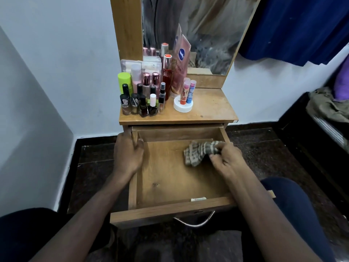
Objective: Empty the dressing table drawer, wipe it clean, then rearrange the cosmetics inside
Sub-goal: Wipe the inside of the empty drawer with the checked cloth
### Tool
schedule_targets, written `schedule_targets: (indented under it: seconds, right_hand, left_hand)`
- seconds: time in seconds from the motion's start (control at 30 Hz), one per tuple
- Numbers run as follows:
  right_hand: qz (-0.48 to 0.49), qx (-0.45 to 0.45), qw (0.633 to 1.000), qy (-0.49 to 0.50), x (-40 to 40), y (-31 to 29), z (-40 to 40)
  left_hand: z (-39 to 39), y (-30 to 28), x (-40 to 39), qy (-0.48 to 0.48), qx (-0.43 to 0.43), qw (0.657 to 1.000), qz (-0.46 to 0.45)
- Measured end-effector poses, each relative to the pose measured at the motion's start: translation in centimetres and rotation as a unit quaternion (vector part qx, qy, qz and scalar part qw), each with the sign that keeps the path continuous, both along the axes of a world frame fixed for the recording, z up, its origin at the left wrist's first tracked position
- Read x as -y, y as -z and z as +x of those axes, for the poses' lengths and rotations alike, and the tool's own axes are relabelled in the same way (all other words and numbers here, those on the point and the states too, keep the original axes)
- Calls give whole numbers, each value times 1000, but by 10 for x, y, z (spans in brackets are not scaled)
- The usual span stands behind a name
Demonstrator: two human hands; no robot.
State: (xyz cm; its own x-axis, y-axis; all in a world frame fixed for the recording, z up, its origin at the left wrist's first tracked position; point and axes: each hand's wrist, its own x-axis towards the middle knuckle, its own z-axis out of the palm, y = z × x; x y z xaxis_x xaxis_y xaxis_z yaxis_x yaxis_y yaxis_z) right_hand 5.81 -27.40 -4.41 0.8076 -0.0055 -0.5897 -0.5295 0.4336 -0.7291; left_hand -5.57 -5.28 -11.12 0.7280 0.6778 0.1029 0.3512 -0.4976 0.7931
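Observation:
The wooden drawer (170,208) is pulled far out of the dressing table (211,110) and holds nothing but a cloth. My left hand (128,154) grips the drawer's left side wall near the back. My right hand (226,159) is closed on a striped grey-and-cream cloth (198,152), which lies on the drawer floor at the back right. Cosmetics stand on the table top: nail polish bottles (139,104), a green bottle (125,80), a red spray bottle (167,74), a pink Vaseline tube (181,61), and lip balms (188,91) on a white jar (182,106).
A mirror (198,31) rises behind the table top. White walls stand left and behind. A blue cloth (294,27) hangs at upper right above a dark bed frame (321,129) with crumpled clothes. My knees flank the drawer on the dark floor. A metal handle (196,222) hangs from the drawer front.

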Motion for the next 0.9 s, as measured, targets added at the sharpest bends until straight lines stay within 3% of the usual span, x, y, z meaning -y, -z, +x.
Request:
schedule_targets:
  seconds: [0.1,0.27,0.37,0.47,0.6,0.73,0.8,0.9]
  right_hand:
    - [-62,19,998,5,-41,-6,7]
    - [-73,4,996,-43,-92,-21,-12]
    - [-48,10,992,-117,-124,-12,-35]
    - [-1,-4,991,-131,-133,-17,-39]
    - [-43,-3,996,-81,-90,-23,-1]
    - [-99,60,993,12,-51,-25,30]
    - [-170,71,983,-23,-64,-19,20]
    - [-226,85,957,-161,-106,-4,-18]
  left_hand:
    - [-8,-2,-6,2,-25,998,49]
    - [-10,-7,3,8,-63,994,89]
    - [-6,-10,5,10,-61,994,93]
    - [-6,-11,1,13,-67,993,95]
    - [-6,-14,0,10,-67,993,92]
    - [-5,-16,1,6,-72,992,100]
    - [-2,-18,2,5,-71,992,106]
    - [0,-16,4,9,-81,990,119]
